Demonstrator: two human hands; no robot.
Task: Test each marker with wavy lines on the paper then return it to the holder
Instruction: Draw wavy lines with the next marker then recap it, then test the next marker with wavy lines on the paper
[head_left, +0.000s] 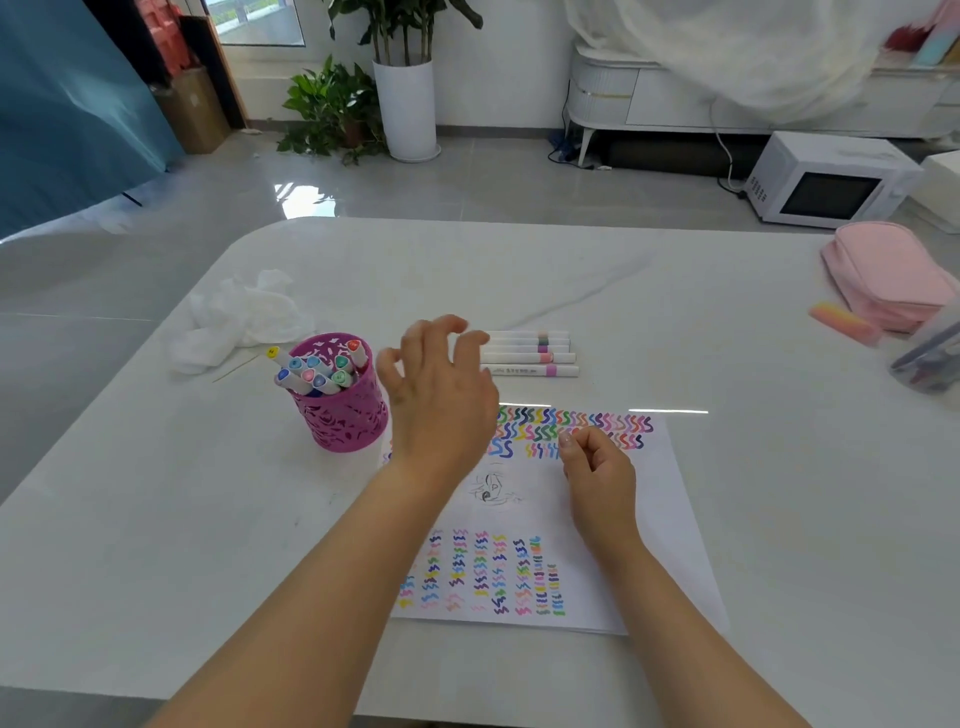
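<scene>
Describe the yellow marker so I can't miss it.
On the white table, left of the paper, stands a magenta cup of markers. The yellow-capped marker leans out over its left rim; no other cap there is yellow.

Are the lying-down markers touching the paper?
Apart. The head view shows a strip of bare table between the markers and the paper.
</scene>
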